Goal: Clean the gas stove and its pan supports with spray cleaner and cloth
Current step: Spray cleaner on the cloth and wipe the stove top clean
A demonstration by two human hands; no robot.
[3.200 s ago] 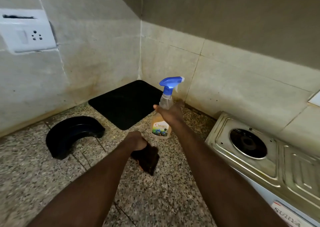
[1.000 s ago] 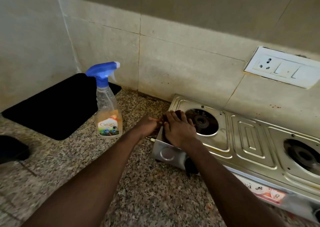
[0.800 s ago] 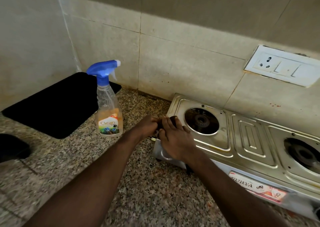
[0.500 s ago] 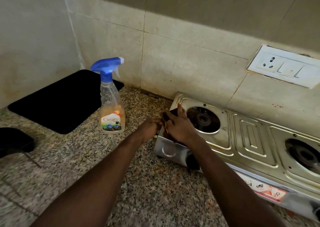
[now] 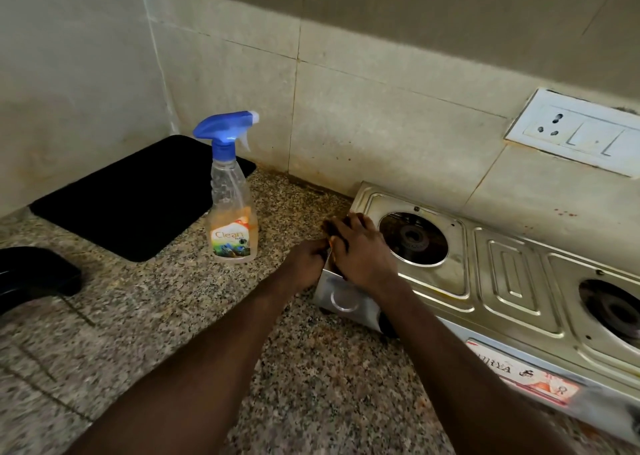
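Starting out, our right hand (image 5: pixel 360 252) presses the cloth (image 5: pixel 329 227) flat-fingered on the stove (image 5: pixel 512 274), nine-o'clock end; most seems unwiped; left hand (image 5: pixel 308 264) grip unclear.

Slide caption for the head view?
Right hand presses dark cloth on left end of gas stove; spray bottle stands nearby.

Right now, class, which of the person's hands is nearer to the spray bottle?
Left. The left hand is at the left edge of the stove, toward the spray bottle; the right hand lies on the stove top, farther away.
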